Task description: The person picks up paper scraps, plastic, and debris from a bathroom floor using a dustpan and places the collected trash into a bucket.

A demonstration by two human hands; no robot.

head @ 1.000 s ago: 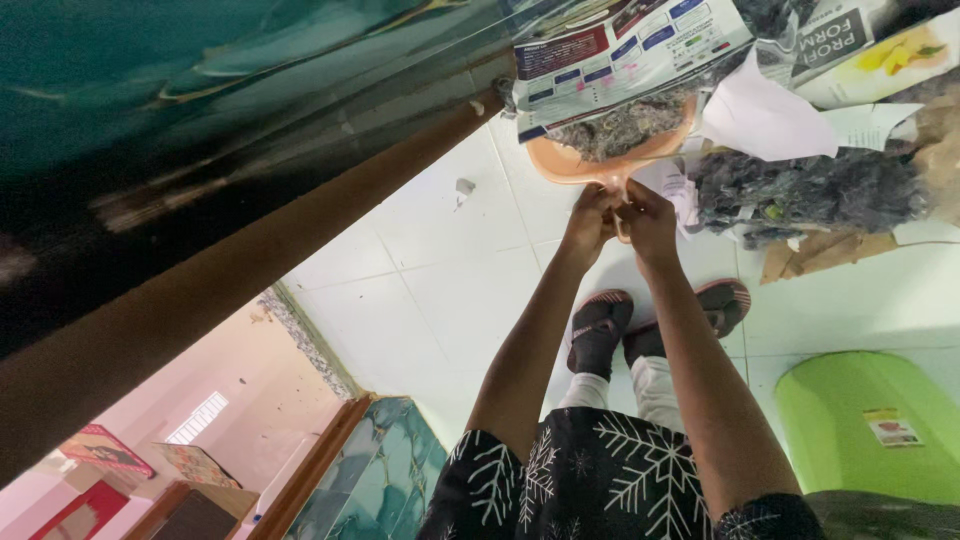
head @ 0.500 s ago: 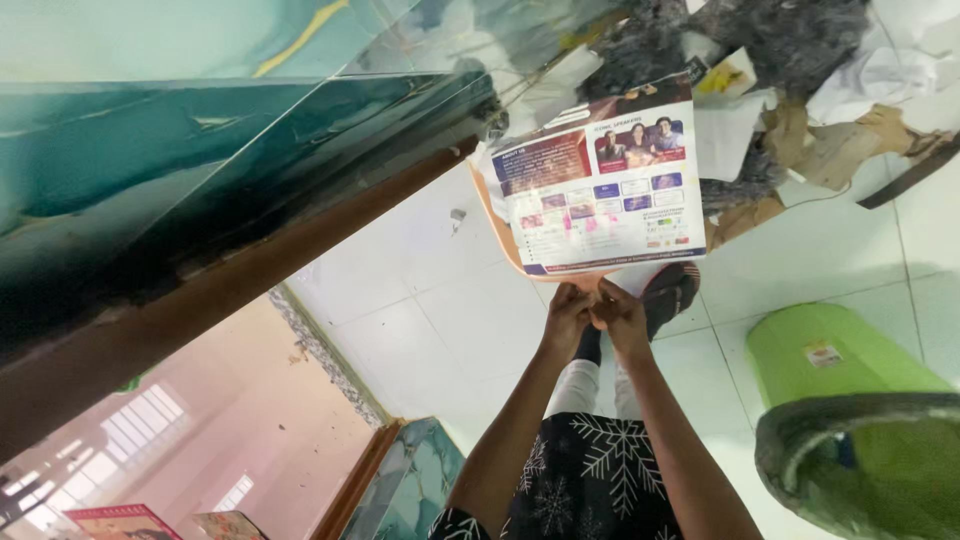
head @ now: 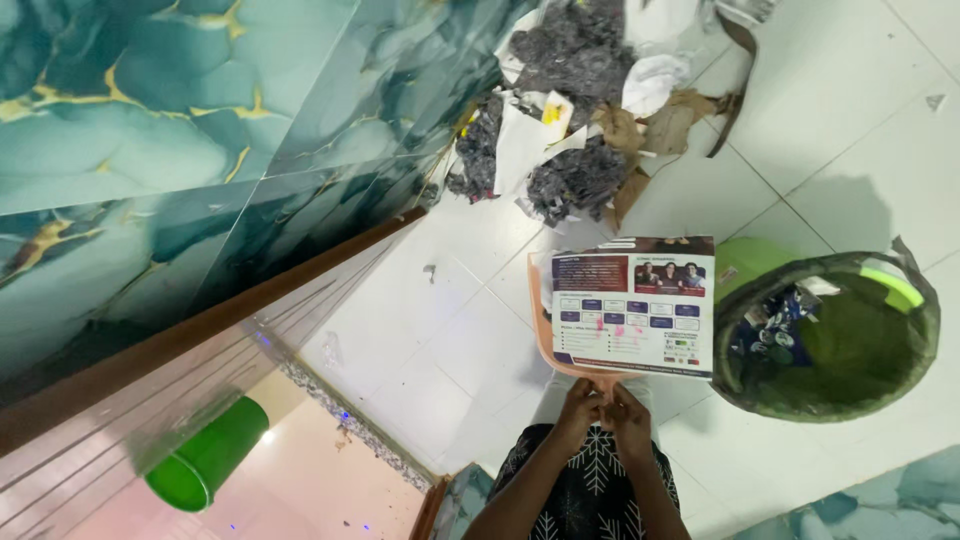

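Black cloth with a white snowflake print covers the person's lap at the bottom of the view. Just above it, the left hand (head: 580, 408) and the right hand (head: 632, 412) are pressed together, both closed around the short handle of an orange dustpan (head: 541, 300). The dustpan is held out over the white tiled floor (head: 440, 340). A printed leaflet (head: 634, 305) lies flat on top of the dustpan and hides most of the pan, so only its left rim and lower edge show.

Right of the dustpan, near the leaflet's edge, stands a green bin (head: 830, 345) lined with a dark bag, with scraps inside. Farther off, at the top of the view, a heap of rubbish (head: 580, 110) lies on the floor against the wall: dark grey fluff, white paper and brown torn card. Teal marbled wall tiles (head: 180, 140) with gold veins fill the left side, with a brown strip below them. A green cup shape (head: 205, 465) shows at the lower left.
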